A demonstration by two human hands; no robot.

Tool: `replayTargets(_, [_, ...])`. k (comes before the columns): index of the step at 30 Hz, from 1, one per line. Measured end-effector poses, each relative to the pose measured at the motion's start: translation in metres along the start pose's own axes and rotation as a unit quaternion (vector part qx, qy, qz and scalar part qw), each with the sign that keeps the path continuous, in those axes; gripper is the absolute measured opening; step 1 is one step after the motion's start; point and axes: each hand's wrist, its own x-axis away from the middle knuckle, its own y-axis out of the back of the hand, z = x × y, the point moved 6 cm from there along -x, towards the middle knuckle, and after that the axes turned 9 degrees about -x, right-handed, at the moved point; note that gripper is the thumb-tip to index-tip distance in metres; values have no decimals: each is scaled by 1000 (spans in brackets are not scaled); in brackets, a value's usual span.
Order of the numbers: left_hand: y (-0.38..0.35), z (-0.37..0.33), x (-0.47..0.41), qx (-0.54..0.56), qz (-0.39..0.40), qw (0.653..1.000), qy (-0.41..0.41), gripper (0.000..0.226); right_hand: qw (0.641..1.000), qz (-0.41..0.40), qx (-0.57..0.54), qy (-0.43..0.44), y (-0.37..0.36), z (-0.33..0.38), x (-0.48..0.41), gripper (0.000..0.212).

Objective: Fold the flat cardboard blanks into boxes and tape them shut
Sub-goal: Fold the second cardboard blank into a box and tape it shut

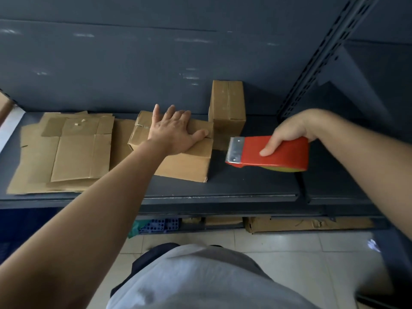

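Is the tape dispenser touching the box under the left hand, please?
No: the tape dispenser in the right hand hangs apart from the box that the left hand presses.

Most of the tape roll [283, 168] gets hidden under the red dispenser [274, 152], and the box seam is covered by the left hand [176, 132].

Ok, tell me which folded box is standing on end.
The box at the back, beside the shelf upright, stands tall and untouched. The other folded box lies low under the flat left hand.
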Motion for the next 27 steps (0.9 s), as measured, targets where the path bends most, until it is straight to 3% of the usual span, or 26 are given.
replayTargets(9, [-1, -1, 8, -17, -25, 1000, -7, 77, 998, -8, 58, 6, -18, 30, -12, 38])
replayTargets(12, [5, -26, 11, -10, -19, 999, -31, 64, 999, -11, 48, 0, -16, 23, -12, 42])
replayTargets(17, [4, -41, 11, 4, -6, 1000, 6, 85, 1000, -3, 23, -4, -19, 12, -15, 36])
replayTargets(27, [4, -31, 4, 14, -18, 1000, -14, 72, 997, 50, -58, 0, -16, -34, 10, 39])
